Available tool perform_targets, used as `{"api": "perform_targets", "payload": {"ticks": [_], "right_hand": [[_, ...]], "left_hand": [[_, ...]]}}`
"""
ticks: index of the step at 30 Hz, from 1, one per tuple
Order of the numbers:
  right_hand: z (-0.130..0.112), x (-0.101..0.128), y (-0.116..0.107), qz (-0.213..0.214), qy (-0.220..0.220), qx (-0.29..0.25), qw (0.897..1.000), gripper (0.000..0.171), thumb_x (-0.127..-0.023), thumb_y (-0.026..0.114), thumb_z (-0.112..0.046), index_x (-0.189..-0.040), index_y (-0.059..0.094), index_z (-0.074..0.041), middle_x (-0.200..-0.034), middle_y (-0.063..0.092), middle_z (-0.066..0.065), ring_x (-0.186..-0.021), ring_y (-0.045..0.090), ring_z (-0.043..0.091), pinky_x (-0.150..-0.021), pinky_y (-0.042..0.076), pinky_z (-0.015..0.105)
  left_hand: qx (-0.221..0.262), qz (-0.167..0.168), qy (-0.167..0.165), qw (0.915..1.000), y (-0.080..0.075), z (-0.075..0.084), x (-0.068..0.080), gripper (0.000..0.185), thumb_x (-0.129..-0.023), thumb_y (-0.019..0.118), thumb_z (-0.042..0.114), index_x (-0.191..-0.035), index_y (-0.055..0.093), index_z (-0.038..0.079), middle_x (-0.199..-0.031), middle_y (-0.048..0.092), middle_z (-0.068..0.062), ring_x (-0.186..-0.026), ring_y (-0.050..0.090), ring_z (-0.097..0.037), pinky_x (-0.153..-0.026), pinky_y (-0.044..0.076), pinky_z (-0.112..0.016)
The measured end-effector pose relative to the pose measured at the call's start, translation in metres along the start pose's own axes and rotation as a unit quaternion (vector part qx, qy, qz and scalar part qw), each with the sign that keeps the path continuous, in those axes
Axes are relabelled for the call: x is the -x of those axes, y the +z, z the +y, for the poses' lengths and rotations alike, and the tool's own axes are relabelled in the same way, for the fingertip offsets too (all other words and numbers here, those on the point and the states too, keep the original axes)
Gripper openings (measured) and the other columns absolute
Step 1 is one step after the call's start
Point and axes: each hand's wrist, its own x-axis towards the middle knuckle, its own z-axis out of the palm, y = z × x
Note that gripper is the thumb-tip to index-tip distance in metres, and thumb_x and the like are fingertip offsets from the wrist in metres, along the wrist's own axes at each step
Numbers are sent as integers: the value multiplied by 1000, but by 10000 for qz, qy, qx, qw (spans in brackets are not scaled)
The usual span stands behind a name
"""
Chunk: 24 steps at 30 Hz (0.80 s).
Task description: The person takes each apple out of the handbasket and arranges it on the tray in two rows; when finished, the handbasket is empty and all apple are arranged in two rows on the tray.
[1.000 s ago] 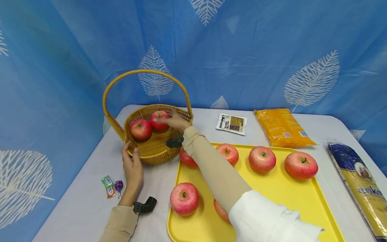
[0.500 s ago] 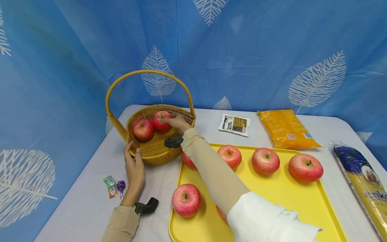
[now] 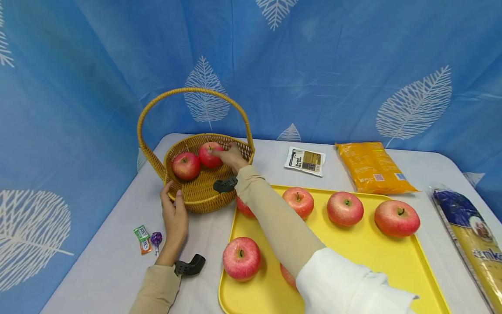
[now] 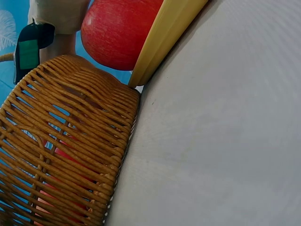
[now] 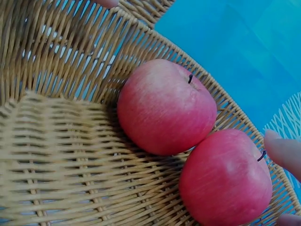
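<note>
A wicker basket (image 3: 204, 206) with a tall arched handle stands at the back left of the table. Inside it, two red apples rest side by side, a left apple (image 3: 186, 166) and a right apple (image 3: 210, 155). My right hand (image 3: 234, 158) reaches into the basket beside the right apple. In the right wrist view its fingertips (image 5: 284, 150) show at the right edge, close to that apple's stem, with the rest of the hand out of sight. My left hand (image 3: 174, 218) rests against the basket's near left side, thumb and forefinger spread along the wicker.
A yellow tray (image 3: 376, 257) with several apples (image 3: 241, 259) lies right of the basket, partly under my right arm. Behind it are a white sachet (image 3: 305, 161) and an orange packet (image 3: 374, 168). A long package (image 3: 466, 235) lies far right; small candies (image 3: 143, 239) and a lollipop (image 3: 156, 238) lie left.
My right fingers have slid slightly right over the right apple, which stays in the basket. The left hand keeps its place at the basket. The head view has shifted a little.
</note>
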Motion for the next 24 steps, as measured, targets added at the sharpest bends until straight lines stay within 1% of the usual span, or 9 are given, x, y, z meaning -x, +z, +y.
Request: {"api": "perform_targets", "payload": {"ticks": [6, 10, 13, 17, 19, 24], "right_hand": [[2, 0, -1, -90, -501, 428, 9978, 88, -79, 67, -31, -145, 11, -15, -145, 31, 13, -129, 37, 27, -102, 38, 40], [4, 0, 1, -54, -761, 658, 9949, 91, -77, 70, -29, -145, 13, -13, -144, 32, 14, -129, 37, 28, -102, 38, 40], [5, 0, 3, 6, -943, 847, 9919, 93, -75, 73, -28, -145, 14, -13, -144, 33, 13, -129, 37, 27, -103, 37, 39], [4, 0, 5, -17, -1127, 1188, 9865, 96, -75, 73, -29, -146, 11, -14, -145, 32, 11, -131, 36, 26, -104, 36, 38], [4, 0, 5, -35, -1200, 1424, 9825, 95, -76, 72, -28, -146, 10, -14, -145, 32, 11, -130, 36, 26, -105, 36, 38], [5, 1, 6, 97, -1289, 1842, 9743, 82, -82, 65, -26, -145, 14, -14, -141, 39, 11, -126, 43, 26, -100, 40, 38]], "left_hand": [[41, -12, 85, 10000, 1, 0, -1, 42, -97, 35, 28, -136, 31, 12, -146, 30, -9, -138, 21, -22, -113, 16, -43], [37, 15, 76, 10000, 0, 0, 0, 42, -97, 35, 27, -136, 31, 12, -146, 30, -10, -138, 21, -23, -113, 16, -43], [42, 16, 90, 9999, 0, 0, 0, 42, -98, 35, 27, -136, 31, 12, -145, 30, -10, -138, 22, -23, -113, 16, -43], [26, 3, 98, 9999, 0, -1, -1, 42, -98, 35, 28, -137, 31, 12, -146, 30, -9, -138, 21, -22, -113, 16, -43], [33, 12, 102, 9999, -1, -1, -1, 42, -97, 35, 28, -137, 31, 13, -146, 30, -9, -138, 21, -22, -113, 16, -43], [53, 8, 119, 9999, -1, 0, -1, 42, -97, 35, 27, -136, 31, 12, -146, 30, -8, -138, 21, -22, -113, 16, -43]]}}
